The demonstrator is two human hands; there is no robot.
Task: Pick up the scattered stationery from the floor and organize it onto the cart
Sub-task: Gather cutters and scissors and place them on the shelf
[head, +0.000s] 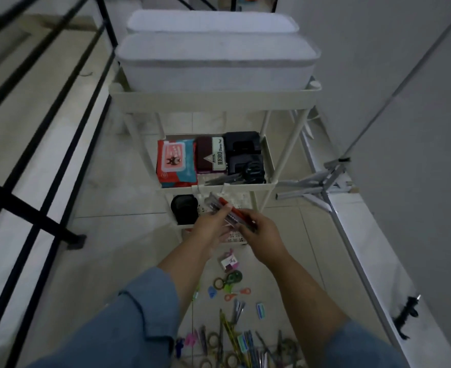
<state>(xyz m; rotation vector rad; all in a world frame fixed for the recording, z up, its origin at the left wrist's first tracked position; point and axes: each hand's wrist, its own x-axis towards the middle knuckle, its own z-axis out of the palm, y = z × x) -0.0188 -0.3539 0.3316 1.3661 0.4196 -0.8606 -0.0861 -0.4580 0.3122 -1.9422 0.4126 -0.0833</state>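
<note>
Stationery [232,338] litters floor [123,240]; left hand [210,229] and right hand [263,236] hold pens [228,212] near cart [213,102].

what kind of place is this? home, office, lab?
Likely an indoor home landing or hallway, not a lab: tiled floor, black metal railing on the left, a white tiered cart against plain walls. The left hand and right hand hold pens by it.

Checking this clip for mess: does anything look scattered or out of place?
Yes: stationery lies strewn over the floor in front of the cart, scissors and pens jumbled together. Left hand and right hand grip a pen bundle.
</note>
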